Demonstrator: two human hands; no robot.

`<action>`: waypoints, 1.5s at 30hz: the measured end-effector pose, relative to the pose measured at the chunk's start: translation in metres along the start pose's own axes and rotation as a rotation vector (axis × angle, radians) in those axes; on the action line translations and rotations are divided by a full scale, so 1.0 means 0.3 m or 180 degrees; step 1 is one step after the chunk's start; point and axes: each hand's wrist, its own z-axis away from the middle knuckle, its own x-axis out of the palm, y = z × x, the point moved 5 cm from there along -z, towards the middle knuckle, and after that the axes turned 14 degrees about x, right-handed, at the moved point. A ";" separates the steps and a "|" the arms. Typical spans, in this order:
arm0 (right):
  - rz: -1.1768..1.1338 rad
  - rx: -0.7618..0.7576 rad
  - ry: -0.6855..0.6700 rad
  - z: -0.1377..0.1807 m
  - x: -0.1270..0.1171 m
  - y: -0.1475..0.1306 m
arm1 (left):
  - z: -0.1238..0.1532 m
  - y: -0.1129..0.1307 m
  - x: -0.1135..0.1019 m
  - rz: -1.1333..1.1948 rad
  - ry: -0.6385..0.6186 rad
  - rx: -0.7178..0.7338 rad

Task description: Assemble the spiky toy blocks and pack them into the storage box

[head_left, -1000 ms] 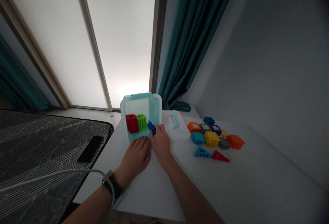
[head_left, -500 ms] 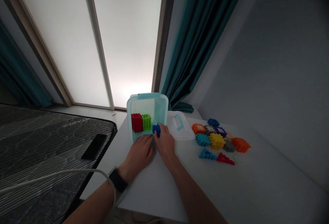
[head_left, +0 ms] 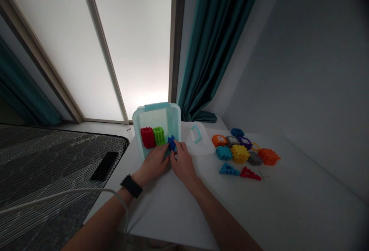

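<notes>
A clear storage box point(head_left: 178, 122) with a pale teal tint stands open on the white table, its inside facing me. In it, side by side, are a red ridged block point(head_left: 148, 138) and a green ridged block point(head_left: 158, 136). My right hand point(head_left: 182, 162) has its fingers closed around a dark blue toothed block point(head_left: 172, 142) at the box's right front corner. My left hand point(head_left: 153, 163), wearing a black watch, is bent over the box's near rim, its fingertips close to the blue block. The fingers partly hide the blue block and that rim.
The clear lid point(head_left: 201, 143) with a teal clip lies right of the box. Farther right sit several toothed blocks, among them a yellow one point(head_left: 240, 154), with blue point(head_left: 229, 169) and red point(head_left: 250, 173) triangles in front. A phone point(head_left: 104, 165) lies left; a cable point(head_left: 72, 190) crosses my left forearm.
The view has shifted slightly. The box has moved a little left and turned relative to the lid. The blue block shows more between my fingers, and both hands stay at the box's front.
</notes>
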 end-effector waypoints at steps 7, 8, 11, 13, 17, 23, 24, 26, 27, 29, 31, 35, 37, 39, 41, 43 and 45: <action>-0.0477 0.0082 -0.0268 0.002 0.012 0.022 | 0.002 0.001 0.008 -0.0140 -0.0103 -0.0116; -0.0505 0.0118 -0.0315 -0.003 0.013 0.020 | 0.002 0.004 0.008 -0.0146 -0.0136 -0.0132; -0.0741 0.0204 -0.0308 -0.003 0.004 0.014 | 0.001 0.011 0.009 -0.0169 -0.0203 -0.0143; -0.0934 0.0280 -0.0231 0.006 -0.006 0.018 | 0.001 0.014 0.010 -0.0223 -0.0227 -0.0126; -0.1047 0.0403 -0.0390 0.017 0.004 0.020 | 0.003 0.013 0.013 -0.0347 -0.0250 -0.0142; -0.0916 0.0554 -0.0559 -0.045 0.043 -0.013 | 0.005 0.007 0.015 -0.0258 -0.0188 -0.0086; -0.0912 0.0606 -0.0584 -0.058 0.048 -0.017 | 0.006 0.006 0.014 -0.0242 -0.0166 -0.0069; -0.0951 0.0712 -0.0661 -0.073 0.056 -0.022 | 0.009 0.003 0.012 -0.0246 -0.0146 -0.0064; -0.0996 0.0758 -0.0693 -0.076 0.058 -0.022 | 0.011 0.002 0.011 -0.0257 -0.0148 -0.0067; -0.1128 0.0835 -0.0731 -0.071 0.056 -0.017 | 0.013 0.002 0.006 -0.0276 -0.0170 -0.0056; -0.1307 0.0913 -0.0774 -0.060 0.052 -0.011 | 0.014 0.003 0.000 -0.0279 -0.0196 -0.0024; -0.1808 0.1316 -0.0902 -0.059 0.059 -0.008 | 0.015 0.006 -0.005 -0.0339 -0.0303 0.0022; -0.2012 0.1491 -0.0928 -0.078 0.069 -0.018 | 0.016 0.007 -0.005 -0.0394 -0.0356 0.0060; -0.2116 0.1531 -0.0941 -0.099 0.077 -0.033 | 0.017 0.007 -0.004 -0.0435 -0.0388 0.0084; -0.2171 0.1537 -0.0967 -0.107 0.081 -0.041 | 0.018 0.007 -0.004 -0.0470 -0.0416 0.0074; -0.2205 0.1583 -0.0990 -0.096 0.076 -0.038 | 0.018 0.009 -0.004 -0.0513 -0.0450 0.0050; -0.2213 0.1662 -0.1015 -0.069 0.066 -0.027 | 0.019 0.012 -0.004 -0.0540 -0.0477 0.0046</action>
